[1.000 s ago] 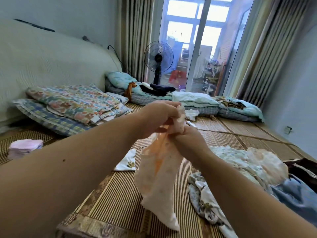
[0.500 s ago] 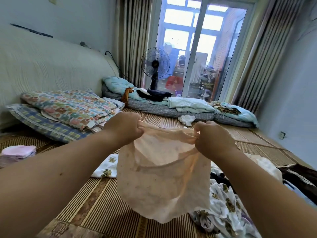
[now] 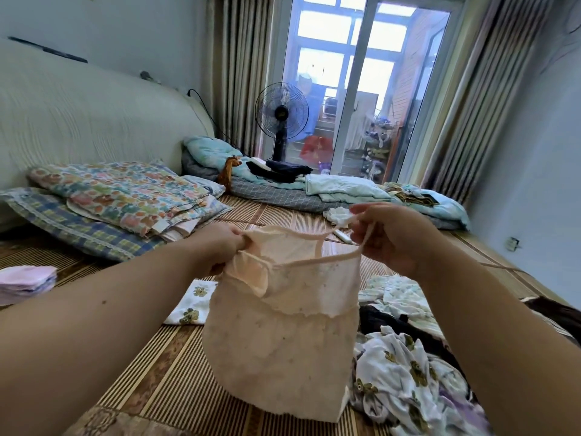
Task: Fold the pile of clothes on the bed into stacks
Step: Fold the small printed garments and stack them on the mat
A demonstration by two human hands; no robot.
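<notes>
The left hand [image 3: 228, 245] grips the top left corner of a thin peach lace-trimmed camisole [image 3: 283, 338]. The right hand [image 3: 394, 239] pinches its narrow right strap. The garment hangs spread between them above the striped woven bed mat [image 3: 151, 391].

Just to its right lies the rumpled pile of bear-print and dark clothes [image 3: 405, 376]. A folded white bear-print cloth [image 3: 191, 308] lies behind it, and a pink folded stack [image 3: 25, 283] sits far left.

The likely trouble is that the slippery strap slides from the pinch, so the top sags sideways and folds crooked. The hem could also snag the pile.
</notes>
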